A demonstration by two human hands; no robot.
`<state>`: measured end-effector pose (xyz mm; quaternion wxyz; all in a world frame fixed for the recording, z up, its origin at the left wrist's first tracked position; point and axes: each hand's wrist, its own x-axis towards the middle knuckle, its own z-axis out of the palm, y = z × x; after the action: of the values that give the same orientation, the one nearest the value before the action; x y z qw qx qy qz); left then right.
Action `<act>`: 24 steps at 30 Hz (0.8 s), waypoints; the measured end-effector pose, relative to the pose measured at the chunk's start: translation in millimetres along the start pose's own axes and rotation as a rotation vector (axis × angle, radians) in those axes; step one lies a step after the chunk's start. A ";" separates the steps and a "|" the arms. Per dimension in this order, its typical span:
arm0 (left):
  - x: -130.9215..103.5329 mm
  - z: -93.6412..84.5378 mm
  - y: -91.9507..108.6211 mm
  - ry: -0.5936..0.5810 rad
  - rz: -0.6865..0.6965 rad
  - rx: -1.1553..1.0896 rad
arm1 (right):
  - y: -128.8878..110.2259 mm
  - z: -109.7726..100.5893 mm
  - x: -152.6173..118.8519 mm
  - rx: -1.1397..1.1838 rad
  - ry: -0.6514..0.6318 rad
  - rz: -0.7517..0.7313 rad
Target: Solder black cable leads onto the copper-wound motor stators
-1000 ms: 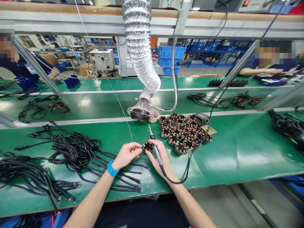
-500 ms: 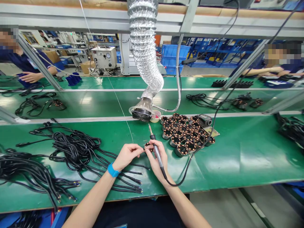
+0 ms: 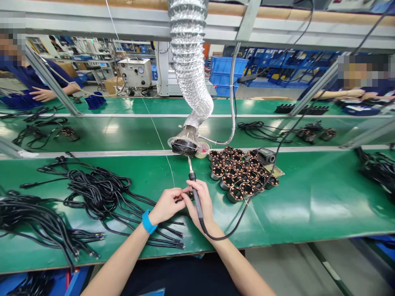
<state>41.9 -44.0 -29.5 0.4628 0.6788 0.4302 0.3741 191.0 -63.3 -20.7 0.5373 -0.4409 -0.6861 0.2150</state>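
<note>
My right hand (image 3: 202, 203) is closed round a soldering iron (image 3: 194, 189), its tip pointing up and away, just below the fan of the fume hose. My left hand (image 3: 168, 205) is closed in a pinch, with a short piece of black cable (image 3: 179, 200) showing at its fingers. Thumbs and fingertips of both hands meet. Mostly hidden behind the right fingers is a motor stator (image 3: 190, 195) with copper windings. Near the left forearm, several stripped ends of black cables (image 3: 177, 236) lie on the green bench top (image 3: 296, 205).
Several stators (image 3: 236, 193) stand grouped on the right. Coiled black cables (image 3: 95, 185) and another cable bundle (image 3: 31, 218) cover the left. A silver hose (image 3: 189, 61) hangs ahead, beside a tape roll (image 3: 202, 150). The iron's cord (image 3: 239, 224) loops rightward. Two co-workers sit across the bench.
The soldering iron has swung left, and its tip is now slightly higher. My right hand has shifted a little left and my left hand slightly right, so they overlap more at the fingertips.
</note>
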 end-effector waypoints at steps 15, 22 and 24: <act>16.5 -17.1 17.2 -0.031 -0.085 -0.107 | 8.4 -9.5 13.5 -0.007 0.029 0.061; 34.0 -10.1 -1.8 0.249 -0.163 -0.196 | 32.3 -7.3 20.6 -0.040 0.125 0.015; 36.4 -5.4 -9.5 0.298 -0.198 -0.207 | 42.2 -9.8 18.7 -0.023 0.193 0.043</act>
<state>47.5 -6.5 -33.0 0.4960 0.5192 0.5179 0.4650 215.2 -27.6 -39.6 0.5909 -0.4802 -0.6241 0.1751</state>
